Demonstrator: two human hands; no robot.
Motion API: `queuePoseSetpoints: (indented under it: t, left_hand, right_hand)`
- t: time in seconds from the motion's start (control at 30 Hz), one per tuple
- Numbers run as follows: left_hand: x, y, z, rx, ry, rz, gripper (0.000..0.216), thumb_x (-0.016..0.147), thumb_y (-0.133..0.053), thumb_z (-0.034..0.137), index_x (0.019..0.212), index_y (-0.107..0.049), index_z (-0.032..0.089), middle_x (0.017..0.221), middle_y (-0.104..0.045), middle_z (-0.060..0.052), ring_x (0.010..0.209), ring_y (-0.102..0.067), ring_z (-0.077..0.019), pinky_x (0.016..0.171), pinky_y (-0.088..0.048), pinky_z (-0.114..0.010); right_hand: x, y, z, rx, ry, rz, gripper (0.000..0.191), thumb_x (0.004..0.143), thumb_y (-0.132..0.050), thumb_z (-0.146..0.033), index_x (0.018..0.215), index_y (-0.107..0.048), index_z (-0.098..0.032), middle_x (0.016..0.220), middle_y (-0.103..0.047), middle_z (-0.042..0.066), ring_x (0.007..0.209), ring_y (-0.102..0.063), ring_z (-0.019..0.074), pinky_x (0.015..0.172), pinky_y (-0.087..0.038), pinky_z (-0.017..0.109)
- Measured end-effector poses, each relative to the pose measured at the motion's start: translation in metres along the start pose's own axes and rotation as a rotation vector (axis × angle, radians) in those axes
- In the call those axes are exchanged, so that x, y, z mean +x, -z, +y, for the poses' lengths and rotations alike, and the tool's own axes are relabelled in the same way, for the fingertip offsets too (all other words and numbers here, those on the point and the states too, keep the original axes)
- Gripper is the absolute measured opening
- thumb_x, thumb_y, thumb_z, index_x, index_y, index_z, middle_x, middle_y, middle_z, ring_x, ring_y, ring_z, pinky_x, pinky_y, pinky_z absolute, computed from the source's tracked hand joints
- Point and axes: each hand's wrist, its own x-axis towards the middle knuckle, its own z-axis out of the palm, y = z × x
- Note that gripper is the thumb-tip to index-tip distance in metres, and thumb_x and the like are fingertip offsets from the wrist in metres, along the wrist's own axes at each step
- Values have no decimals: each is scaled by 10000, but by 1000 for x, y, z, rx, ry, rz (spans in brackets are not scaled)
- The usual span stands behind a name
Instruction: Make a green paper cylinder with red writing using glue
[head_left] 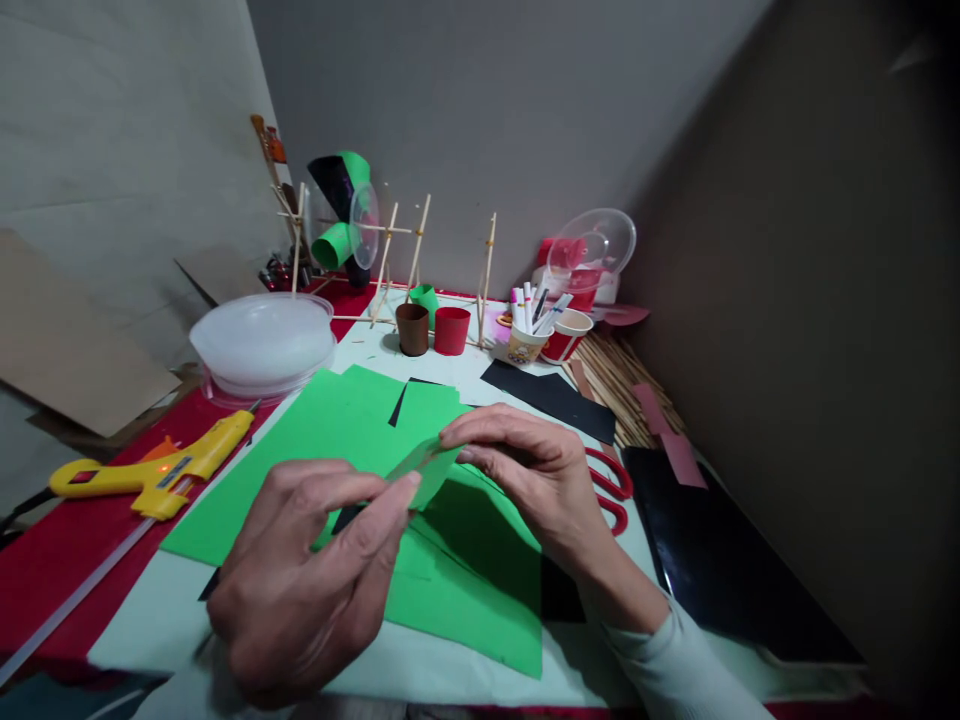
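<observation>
Between my two hands is a small piece of green craft foam [429, 472], held above the work surface and slightly curved. My left hand [315, 570] pinches its near left end between thumb and fingers. At its far right end, my right hand [529, 465] grips it the same way. Beneath lie large green foam sheets [472, 620], with black pieces showing under their edges. Red-handled scissors [613, 475] lie just beyond my right wrist, partly hidden by it.
A yellow glue gun [169, 470] lies at left beside plastic lids [262, 345]. Small brown [412, 330] and red cups [452, 330] stand behind, near stick frames [486, 280]. A cup of markers [529, 345], wooden sticks [630, 385] and a black sheet [720, 560] are at right.
</observation>
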Motion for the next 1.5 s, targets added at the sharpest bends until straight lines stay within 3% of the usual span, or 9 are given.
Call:
queuePoseSetpoints:
  t: [0.2,0.33,0.47,0.63,0.73,0.83,0.97,1.07,1.5]
  left_hand:
    - [20,-2,13,-475,561,3,180,845,-724,263,973,-797,366,916,-747,-14,905,-679,-225,799,-524,-299]
    - [23,-9,0,-949,967,-350,426,784,-791,388,1200,-712,336,1178,-744,-71,1085,-699,-287,863,-561,-328]
    - [21,-13,-4,-1285,1117,-609,562,741,-831,367,1275,-670,300,942,-778,-69,843,-722,-237,767,-555,-312]
    - [23,-18,7,-1363,1279,-403,503,625,-882,208,1109,-752,256,859,-766,-44,789,-696,-203,682,-533,-256]
    - [24,-22,9,-1293,1317,-239,462,624,-914,259,1058,-756,238,856,-746,-25,740,-677,-177,642,-542,-243]
    - [23,-24,7,-1147,1338,-18,397,621,-933,299,960,-742,222,778,-716,20,672,-646,-129,594,-521,-196]
    - [20,-25,5,-1002,1267,134,315,667,-908,335,855,-692,204,713,-698,36,632,-625,-118,580,-512,-193]
    - [20,-24,8,-869,1241,224,335,664,-905,346,862,-676,202,783,-725,24,692,-645,-136,637,-534,-219]
    - [15,-23,12,-897,1247,169,304,715,-877,371,864,-670,205,795,-716,27,702,-636,-134,667,-521,-231]
  right_hand:
    - [2,17,-3,101,-82,-300,117,919,-720,-241,865,-823,-242,905,-789,31,878,-730,192,843,-578,307]
    - [0,15,-4,255,-174,-428,145,901,-738,-343,827,-816,-246,908,-782,29,911,-733,212,915,-580,366]
    - [0,13,-4,351,-216,-494,172,912,-719,-349,819,-806,-233,908,-778,34,913,-735,211,967,-563,400]
    - [0,12,-3,370,-186,-522,108,924,-710,-294,893,-800,-241,1041,-776,36,1070,-707,227,1040,-523,424]
    - [-1,9,-1,287,-247,-303,186,901,-737,-246,1085,-756,-262,1178,-748,22,1036,-701,196,931,-568,344]
    - [-1,5,-1,191,-296,-89,206,923,-703,-256,1129,-708,-249,1108,-756,20,901,-703,156,804,-570,268]
    - [-4,-2,-4,60,-289,-95,232,1006,-557,-388,1055,-711,-223,908,-740,21,796,-679,155,731,-537,258]
    - [-8,-10,-4,-38,-238,-27,207,925,-672,-399,998,-686,-206,804,-693,-1,711,-650,149,658,-508,247]
    - [-13,-17,-5,-125,-118,16,202,975,-625,-230,776,-635,-198,666,-647,-40,617,-610,100,622,-440,222]
